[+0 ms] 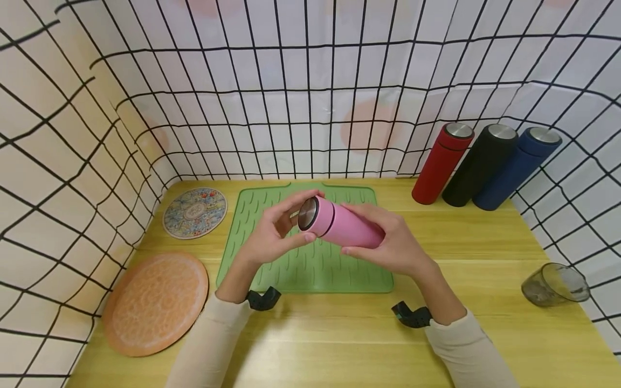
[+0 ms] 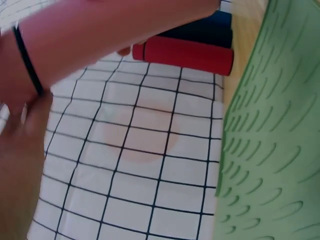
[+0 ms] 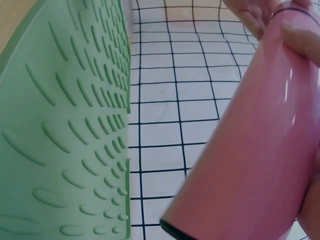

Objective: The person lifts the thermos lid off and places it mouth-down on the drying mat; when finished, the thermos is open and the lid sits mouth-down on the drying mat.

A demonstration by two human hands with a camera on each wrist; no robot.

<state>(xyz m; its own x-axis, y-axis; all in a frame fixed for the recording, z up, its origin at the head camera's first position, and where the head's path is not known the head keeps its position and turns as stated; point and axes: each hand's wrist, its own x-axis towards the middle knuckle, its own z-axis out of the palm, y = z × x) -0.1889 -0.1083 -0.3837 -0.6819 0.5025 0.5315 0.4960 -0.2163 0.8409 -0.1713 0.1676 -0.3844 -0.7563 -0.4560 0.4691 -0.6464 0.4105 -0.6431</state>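
Here, left hand point(image 1: 269, 236), right hand point(image 1: 399, 241) gripping pink bottle point(image 1: 350, 226); steel lid top point(image 1: 307, 214): head view only.

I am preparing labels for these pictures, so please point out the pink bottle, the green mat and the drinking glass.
Pink bottle point(image 1: 352, 226): head view, on its body's side.
Green mat point(image 1: 315, 275): head view, on its bare near part.
Drinking glass point(image 1: 542, 288): head view, on its wall.

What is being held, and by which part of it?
The pink bottle: the right hand grips its body, the left hand holds its lid.
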